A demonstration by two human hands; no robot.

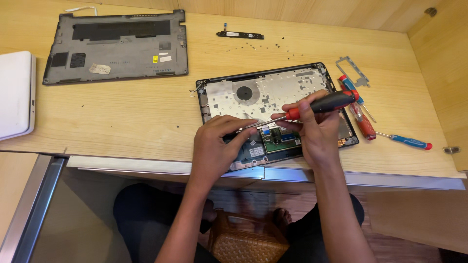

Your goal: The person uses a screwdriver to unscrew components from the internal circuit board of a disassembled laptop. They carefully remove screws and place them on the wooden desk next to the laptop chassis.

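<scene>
A light wooden desk (122, 112) is carrying an opened laptop chassis (214, 90) at centre, a grey bottom cover (117, 46) at 10 o'clock, spare screwdrivers (363, 124) at 3 o'clock, and a white device (14, 92) at 9 o'clock.

The screwdriver (319, 103) gripped in the right hand (317, 131) has a black handle with a red collar and a silver shaft. Under both hands, the opened laptop (273, 97) shows a silver-grey inner plate framed in black, with a green circuit board (280, 141) just below the fingers. Right of the right hand lie screwdrivers with red and blue handles (363, 122). Far left of the left hand (214, 151) sits a dark grey cover (117, 46) and a white device (14, 92). The surface (122, 117) is pale wood grain.
</scene>
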